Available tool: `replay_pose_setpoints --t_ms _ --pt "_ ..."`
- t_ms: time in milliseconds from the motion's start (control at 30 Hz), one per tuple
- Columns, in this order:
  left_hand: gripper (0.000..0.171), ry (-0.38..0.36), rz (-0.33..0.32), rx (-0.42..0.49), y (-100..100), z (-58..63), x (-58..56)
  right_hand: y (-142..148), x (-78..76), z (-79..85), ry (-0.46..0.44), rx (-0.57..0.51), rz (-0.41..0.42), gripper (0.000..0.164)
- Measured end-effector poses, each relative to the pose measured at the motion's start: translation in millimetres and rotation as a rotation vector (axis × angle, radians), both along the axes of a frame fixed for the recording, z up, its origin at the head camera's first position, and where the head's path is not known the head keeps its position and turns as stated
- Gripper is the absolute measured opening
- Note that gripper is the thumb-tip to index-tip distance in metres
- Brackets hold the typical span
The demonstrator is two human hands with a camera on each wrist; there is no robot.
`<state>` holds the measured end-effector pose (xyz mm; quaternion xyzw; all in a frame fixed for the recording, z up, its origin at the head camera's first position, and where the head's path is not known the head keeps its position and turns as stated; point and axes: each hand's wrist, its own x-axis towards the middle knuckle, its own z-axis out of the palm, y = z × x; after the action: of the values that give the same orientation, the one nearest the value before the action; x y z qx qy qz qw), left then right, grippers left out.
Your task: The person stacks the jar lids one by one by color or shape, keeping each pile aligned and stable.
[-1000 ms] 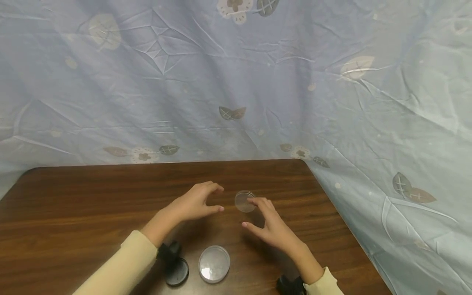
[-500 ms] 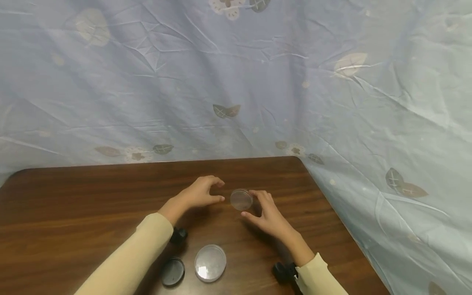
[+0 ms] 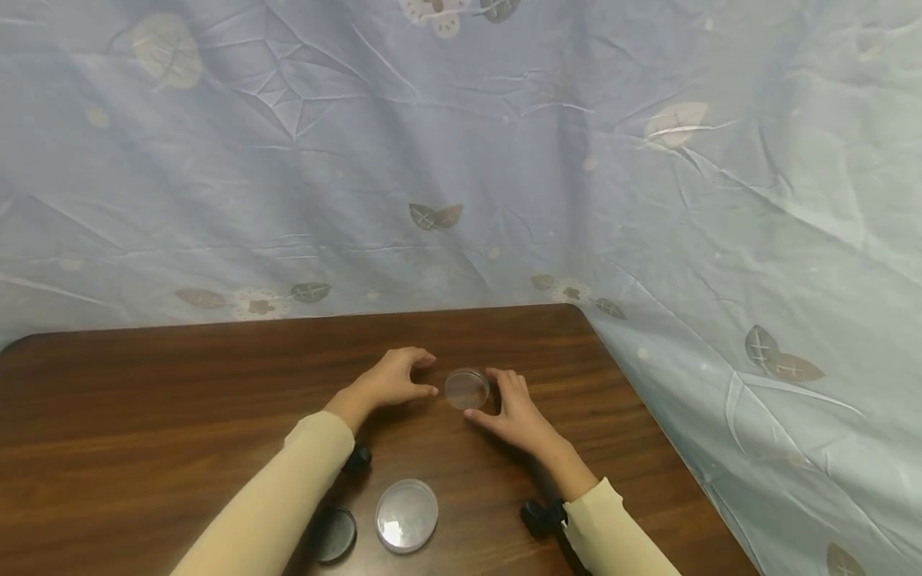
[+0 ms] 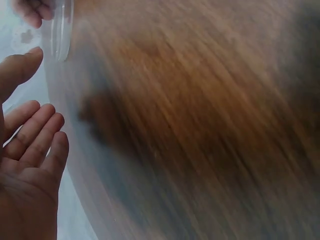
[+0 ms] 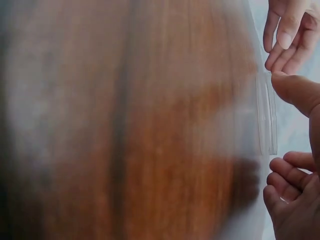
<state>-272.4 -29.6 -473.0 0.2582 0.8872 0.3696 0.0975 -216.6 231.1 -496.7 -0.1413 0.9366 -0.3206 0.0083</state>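
A small clear round dish, like a petri dish (image 3: 466,391), lies on the brown wood-grain table between the two hands. In the right wrist view its stacked rims show edge-on. The right hand (image 3: 513,416) curves loosely about the dish's right side, thumb tip right at the near rim and fingertips close to the far rim. To the left of the dish, the left hand (image 3: 389,380) is held apart from it, with thumb and fingers spread in a wide C. Nothing lies between the left thumb and fingers in the left wrist view (image 4: 35,135).
Nearer the person lie a larger clear round dish (image 3: 406,516) and a dark round dish or lid (image 3: 334,534), partly behind the left sleeve. Black wrist cameras (image 3: 540,518) sit under both wrists. A patterned curtain (image 3: 346,160) hangs along the table's back and right edges.
The right fingertips have shifted from over the small dish to its right side, around the rim. The left hand keeps its spread shape, slightly nearer the dish. The head view has shifted a little.
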Motion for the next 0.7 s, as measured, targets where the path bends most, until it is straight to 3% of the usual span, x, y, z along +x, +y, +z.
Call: replay_pose_setpoints --t_ms 200,700 --pt "0.063 -0.004 -0.027 -0.017 11.3 -1.2 -0.9 -0.6 -2.1 -0.2 -0.029 0.008 -0.004 0.089" --pt "0.058 0.074 -0.068 -0.123 29.5 -4.1 0.2 -2.6 -7.3 -0.4 0.013 0.036 0.029 0.08"
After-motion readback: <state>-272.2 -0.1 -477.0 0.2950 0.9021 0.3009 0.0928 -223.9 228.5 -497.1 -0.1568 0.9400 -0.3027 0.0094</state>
